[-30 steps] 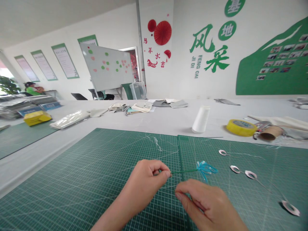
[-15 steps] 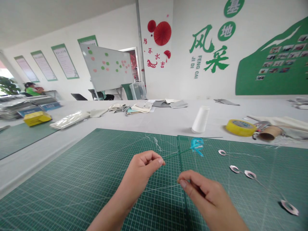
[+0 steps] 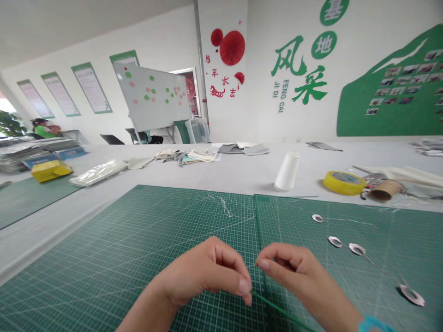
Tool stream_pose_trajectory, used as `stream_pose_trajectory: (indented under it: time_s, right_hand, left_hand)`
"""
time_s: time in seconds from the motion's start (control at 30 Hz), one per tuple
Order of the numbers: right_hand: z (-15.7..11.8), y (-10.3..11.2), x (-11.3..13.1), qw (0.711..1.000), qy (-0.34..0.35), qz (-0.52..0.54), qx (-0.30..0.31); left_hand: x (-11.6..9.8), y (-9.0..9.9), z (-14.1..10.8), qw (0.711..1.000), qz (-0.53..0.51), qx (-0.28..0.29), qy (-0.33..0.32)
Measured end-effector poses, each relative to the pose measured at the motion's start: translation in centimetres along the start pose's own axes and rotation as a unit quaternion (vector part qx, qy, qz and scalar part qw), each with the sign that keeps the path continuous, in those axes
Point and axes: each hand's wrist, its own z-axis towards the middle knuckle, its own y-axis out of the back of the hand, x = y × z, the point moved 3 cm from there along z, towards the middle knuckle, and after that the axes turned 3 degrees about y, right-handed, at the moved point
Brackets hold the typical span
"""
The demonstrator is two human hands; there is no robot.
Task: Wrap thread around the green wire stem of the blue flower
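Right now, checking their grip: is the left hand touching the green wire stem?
Touching: the head view shows the left hand with its fingertips on the upper end of the green wire stem, just above the cutting mat.

My left hand [image 3: 204,272] low at centre, fingers [image 3: 230,263] curled down, tips pinched together. Right hand [image 3: 297,272] just beside it, thumb and forefinger [image 3: 268,263] closed in pinch. Bare left forearm [image 3: 147,313], right forearm [image 3: 341,313] entering from bottom edge.

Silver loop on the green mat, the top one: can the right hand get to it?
Probably yes. The right hand is fairly close to the silver loop, and only the green cutting mat lies between them, with nothing standing in the way. Its fingers are curled, so they would need to open first.
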Motion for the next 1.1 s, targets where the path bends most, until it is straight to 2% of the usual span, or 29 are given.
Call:
stream_pose_trajectory:
  time_s: [0.13,0.23,0.33,0.43,0.63,0.73,0.9,1.1]
  right_hand:
    - [-0.2,0.4,0.6,1.000,-0.003,-0.002,-0.003]
    - [-0.5,0.8,1.4,1.000,0.004,-0.025,0.000]
    - [-1.0,1.2,2.3,0.996,0.034,-0.085,-0.020]
    - [-1.8,1.2,3.4,0.981,0.108,-0.153,-0.057]
    - [-3.0,0.6,4.8,0.918,0.263,-0.268,-0.131]
    - [-3.2,0.4,5.0,0.901,0.274,-0.303,-0.147]
    - [-3.3,-0.1,4.8,0.901,0.272,-0.307,-0.145]
    - [-2.9,-1.1,4.3,0.904,0.285,-0.305,-0.090]
  left_hand:
    - [0.2,-0.7,-0.2,0.995,0.070,0.066,0.014]
    - [0.4,-0.7,-0.2,0.990,0.126,0.055,0.026]
    - [0.6,-0.4,-0.2,0.982,0.186,0.016,0.034]
    - [0.5,-0.2,-0.2,0.967,0.249,-0.037,0.027]
    - [-0.2,-0.3,-0.2,0.931,0.335,-0.147,-0.011]
    - [-0.4,-0.1,-0.2,0.918,0.345,-0.193,-0.032]
    - [-0.6,0.6,0.0,0.903,0.321,-0.275,-0.069]
    - [-0.9,0.7,0.0,0.912,0.268,-0.296,-0.093]
